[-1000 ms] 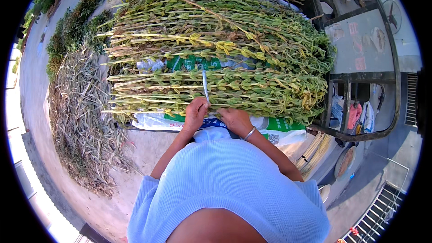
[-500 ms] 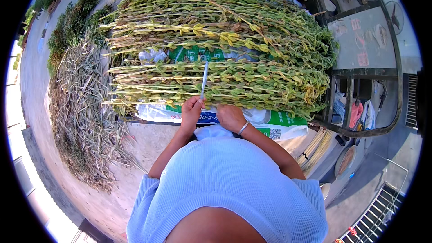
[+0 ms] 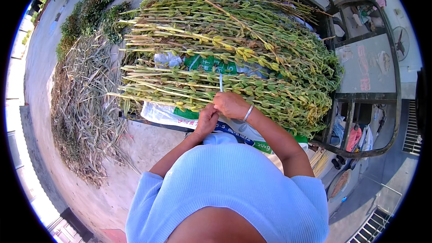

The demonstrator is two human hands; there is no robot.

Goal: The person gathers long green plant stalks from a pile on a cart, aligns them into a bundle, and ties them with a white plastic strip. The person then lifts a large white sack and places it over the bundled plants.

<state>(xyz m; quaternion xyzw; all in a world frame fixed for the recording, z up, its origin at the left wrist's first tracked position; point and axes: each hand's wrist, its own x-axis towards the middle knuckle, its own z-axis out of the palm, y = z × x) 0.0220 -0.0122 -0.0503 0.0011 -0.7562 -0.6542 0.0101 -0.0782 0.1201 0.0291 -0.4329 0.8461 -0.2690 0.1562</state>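
Both my hands meet at the near edge of a spread of cut, green-podded stalks (image 3: 270, 91) that look like sesame. A thin pale strip (image 3: 221, 82) lies across the nearest row of them and runs down under my right hand (image 3: 231, 105), whose fingers are closed on it. Just left of and below it, touching, my left hand (image 3: 207, 119) is closed in a pinch; what it holds is hidden. Beneath the stalks are printed plastic sacks, with a green sack (image 3: 193, 62) showing through a gap and a white sack (image 3: 158, 111) at the near edge.
Dry stalks (image 3: 83, 121) lie heaped on the concrete at the left, with leafy green plants (image 3: 87, 13) beyond. A dark metal frame (image 3: 366, 97) borders the stalks at right. A round, shallow basket (image 3: 338, 184) sits on the ground at lower right.
My right hand has moved up onto the strip, and my left hand has shifted down beside it. Less of the strip shows. The view has swung slightly, moving the stalks rightward.
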